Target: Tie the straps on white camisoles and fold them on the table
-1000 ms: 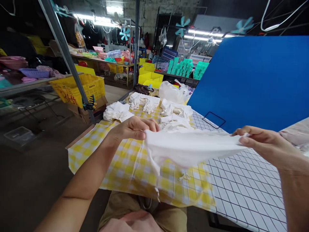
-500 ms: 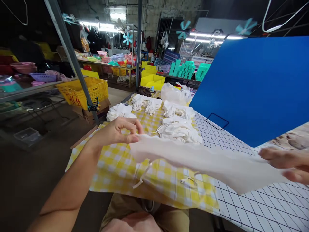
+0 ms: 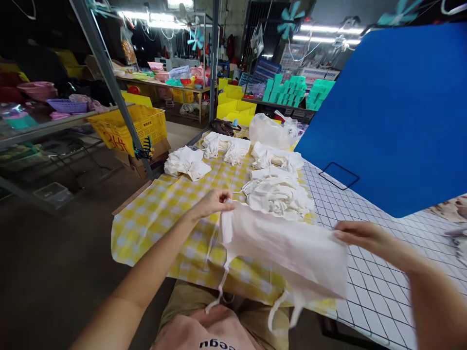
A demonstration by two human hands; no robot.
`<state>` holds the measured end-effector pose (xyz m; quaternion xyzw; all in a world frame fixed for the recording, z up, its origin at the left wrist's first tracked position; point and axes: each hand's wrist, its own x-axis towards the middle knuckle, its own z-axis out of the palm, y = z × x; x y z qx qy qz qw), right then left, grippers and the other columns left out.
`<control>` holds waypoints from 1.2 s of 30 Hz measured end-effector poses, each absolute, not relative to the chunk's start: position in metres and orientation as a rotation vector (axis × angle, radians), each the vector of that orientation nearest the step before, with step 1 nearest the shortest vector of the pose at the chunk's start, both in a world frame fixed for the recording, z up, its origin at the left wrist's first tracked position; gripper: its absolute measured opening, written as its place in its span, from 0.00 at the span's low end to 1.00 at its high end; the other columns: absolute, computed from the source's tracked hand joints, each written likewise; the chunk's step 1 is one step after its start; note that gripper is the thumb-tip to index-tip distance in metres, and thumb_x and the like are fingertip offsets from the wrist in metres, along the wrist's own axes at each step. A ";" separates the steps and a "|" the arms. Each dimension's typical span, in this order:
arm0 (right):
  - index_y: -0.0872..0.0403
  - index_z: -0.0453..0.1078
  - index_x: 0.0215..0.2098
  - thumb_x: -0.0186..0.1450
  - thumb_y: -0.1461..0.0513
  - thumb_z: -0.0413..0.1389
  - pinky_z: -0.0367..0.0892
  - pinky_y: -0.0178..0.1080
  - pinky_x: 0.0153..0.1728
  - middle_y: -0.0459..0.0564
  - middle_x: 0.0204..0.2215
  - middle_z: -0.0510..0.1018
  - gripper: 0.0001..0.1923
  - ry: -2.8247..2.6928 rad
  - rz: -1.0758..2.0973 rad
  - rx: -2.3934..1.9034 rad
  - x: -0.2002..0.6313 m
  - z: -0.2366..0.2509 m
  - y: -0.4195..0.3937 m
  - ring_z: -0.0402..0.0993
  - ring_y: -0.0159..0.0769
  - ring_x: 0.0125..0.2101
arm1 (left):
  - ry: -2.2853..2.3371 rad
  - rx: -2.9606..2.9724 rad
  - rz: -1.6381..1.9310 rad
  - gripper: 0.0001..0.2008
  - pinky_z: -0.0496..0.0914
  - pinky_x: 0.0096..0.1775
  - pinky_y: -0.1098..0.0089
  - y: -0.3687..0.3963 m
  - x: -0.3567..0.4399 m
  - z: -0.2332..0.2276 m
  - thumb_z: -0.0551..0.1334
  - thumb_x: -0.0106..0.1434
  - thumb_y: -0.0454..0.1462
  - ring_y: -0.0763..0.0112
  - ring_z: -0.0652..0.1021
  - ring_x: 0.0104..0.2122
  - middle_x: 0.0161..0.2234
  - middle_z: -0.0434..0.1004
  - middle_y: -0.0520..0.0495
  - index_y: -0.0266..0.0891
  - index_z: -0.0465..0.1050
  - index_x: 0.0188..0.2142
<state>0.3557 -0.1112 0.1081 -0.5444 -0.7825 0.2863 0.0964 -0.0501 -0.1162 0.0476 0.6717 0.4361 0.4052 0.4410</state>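
Leftmost, a yellow slotted plastic crate (image 3: 129,127) sits behind a slanted grey metal post (image 3: 109,82). Nearer, a yellow-and-white checked tablecloth (image 3: 160,214) covers the table's left part, soft and slightly rumpled at its edge. On it lie heaps of folded white cloth bags: one loose pile (image 3: 187,163) at the left, two more rows (image 3: 228,147) behind, and a bigger, stringy mound (image 3: 279,194) toward the middle.

The left hand (image 3: 213,201) pinches the upper left corner of a white drawstring bag (image 3: 288,253) between thumb and fingertips. The bag is thin, matte fabric, roughly rectangular, held above the table's near edge, sagging toward its lower right; flat cotton ties (image 3: 219,287) dangle from its lower edge. The right hand (image 3: 359,236) grips the bag's right edge, fingers closed on the cloth.

Right of the checks, the tabletop shows a white surface with a black diamond grid (image 3: 379,287). Above it leans a smooth blue board (image 3: 394,112).
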 end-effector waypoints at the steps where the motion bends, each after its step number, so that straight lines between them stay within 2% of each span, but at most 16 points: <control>1: 0.52 0.70 0.26 0.56 0.45 0.51 0.64 0.37 0.28 0.51 0.26 0.73 0.19 -2.340 1.054 -1.638 0.341 0.085 -0.101 0.69 0.36 0.28 | 1.169 1.671 0.949 0.09 0.57 0.24 0.78 -0.107 -0.044 0.023 0.64 0.47 0.37 0.80 0.62 0.22 0.21 0.59 0.57 0.35 0.66 0.25; 2: 0.53 0.68 0.24 0.55 0.45 0.50 0.63 0.36 0.27 0.50 0.24 0.72 0.20 -2.312 1.114 -1.697 0.330 0.062 -0.092 0.68 0.35 0.27 | 1.248 1.674 0.877 0.08 0.56 0.24 0.78 -0.100 -0.038 0.000 0.62 0.47 0.34 0.79 0.62 0.22 0.21 0.60 0.57 0.35 0.68 0.29; 4: 0.53 0.62 0.19 0.52 0.45 0.51 0.59 0.35 0.23 0.47 0.18 0.68 0.20 -2.256 1.049 -1.841 0.316 0.022 -0.080 0.63 0.32 0.22 | 1.330 1.662 0.793 0.15 0.56 0.24 0.78 -0.090 -0.030 -0.033 0.60 0.45 0.29 0.79 0.62 0.22 0.21 0.59 0.58 0.36 0.70 0.36; 6: 0.53 0.58 0.17 0.52 0.47 0.50 0.56 0.34 0.22 0.44 0.16 0.65 0.19 -2.219 0.940 -1.894 0.314 -0.004 -0.074 0.60 0.30 0.19 | 1.325 1.608 0.800 0.24 0.56 0.24 0.78 -0.083 -0.027 -0.050 0.59 0.44 0.28 0.80 0.61 0.21 0.21 0.57 0.59 0.36 0.69 0.44; 9: 0.53 0.58 0.17 0.53 0.48 0.48 0.54 0.34 0.23 0.43 0.16 0.64 0.18 -2.222 0.860 -1.859 0.323 -0.015 -0.069 0.58 0.30 0.20 | 1.211 1.488 0.888 0.31 0.57 0.25 0.78 -0.079 -0.031 -0.053 0.60 0.45 0.29 0.80 0.61 0.22 0.22 0.54 0.59 0.36 0.63 0.51; 12: 0.53 0.61 0.19 0.55 0.49 0.48 0.54 0.34 0.23 0.43 0.17 0.65 0.17 -2.259 0.887 -1.773 0.332 -0.007 -0.066 0.58 0.30 0.21 | 1.094 1.432 0.927 0.33 0.58 0.26 0.78 -0.079 -0.035 -0.046 0.61 0.47 0.32 0.80 0.61 0.22 0.22 0.52 0.59 0.36 0.59 0.55; 15: 0.53 0.64 0.22 0.56 0.51 0.48 0.56 0.34 0.24 0.44 0.19 0.67 0.15 -2.264 0.918 -1.764 0.335 -0.005 -0.062 0.61 0.32 0.22 | 1.216 1.498 0.879 0.30 0.59 0.28 0.77 -0.080 -0.033 -0.043 0.60 0.50 0.31 0.79 0.61 0.22 0.21 0.52 0.59 0.36 0.61 0.54; 18: 0.54 0.68 0.27 0.55 0.58 0.50 0.60 0.36 0.29 0.49 0.27 0.71 0.08 -2.223 0.664 -1.861 0.328 -0.015 -0.060 0.66 0.35 0.27 | 1.510 1.652 0.735 0.28 0.62 0.31 0.74 -0.080 -0.027 -0.047 0.60 0.49 0.28 0.75 0.65 0.25 0.22 0.59 0.56 0.34 0.63 0.53; 21: 0.54 0.70 0.34 0.57 0.62 0.49 0.62 0.37 0.33 0.53 0.36 0.71 0.10 -2.169 0.293 -1.848 0.308 -0.027 -0.061 0.69 0.37 0.32 | 1.667 1.732 0.686 0.29 0.66 0.38 0.70 -0.079 -0.019 -0.050 0.63 0.51 0.30 0.68 0.71 0.33 0.33 0.70 0.48 0.36 0.62 0.54; 23: 0.53 0.71 0.37 0.60 0.62 0.46 0.62 0.37 0.33 0.52 0.37 0.72 0.13 -2.259 0.236 -1.749 0.289 -0.031 -0.062 0.70 0.38 0.32 | 1.743 1.764 0.718 0.28 0.65 0.45 0.67 -0.078 -0.014 -0.050 0.63 0.53 0.32 0.64 0.71 0.42 0.43 0.70 0.43 0.37 0.61 0.54; 25: 0.51 0.72 0.39 0.63 0.62 0.44 0.62 0.36 0.32 0.51 0.39 0.72 0.15 -2.431 0.342 -1.609 0.269 -0.033 -0.060 0.71 0.37 0.32 | 1.808 1.826 0.708 0.25 0.62 0.49 0.65 -0.078 -0.008 -0.048 0.61 0.55 0.33 0.62 0.68 0.48 0.48 0.67 0.41 0.38 0.61 0.53; 28: 0.49 0.71 0.45 0.64 0.64 0.42 0.63 0.35 0.35 0.50 0.42 0.72 0.18 -2.598 0.453 -1.480 0.241 -0.036 -0.046 0.72 0.37 0.36 | 1.852 1.958 0.619 0.23 0.62 0.50 0.63 -0.082 0.001 -0.047 0.60 0.56 0.35 0.61 0.68 0.49 0.48 0.66 0.41 0.38 0.63 0.52; 32: 0.52 0.69 0.49 0.65 0.66 0.41 0.63 0.36 0.40 0.54 0.44 0.73 0.20 -2.601 0.354 -1.511 0.217 -0.039 -0.009 0.71 0.39 0.42 | 1.892 2.069 0.622 0.22 0.63 0.49 0.62 -0.088 0.007 -0.058 0.61 0.56 0.35 0.61 0.68 0.48 0.46 0.66 0.43 0.40 0.63 0.51; 36: 0.56 0.65 0.52 0.62 0.70 0.43 0.62 0.39 0.42 0.59 0.48 0.71 0.22 -2.572 0.273 -1.549 0.190 -0.033 0.025 0.69 0.43 0.46 | 1.907 2.043 0.671 0.22 0.64 0.49 0.64 -0.085 0.010 -0.068 0.61 0.55 0.34 0.62 0.68 0.47 0.44 0.66 0.43 0.38 0.63 0.51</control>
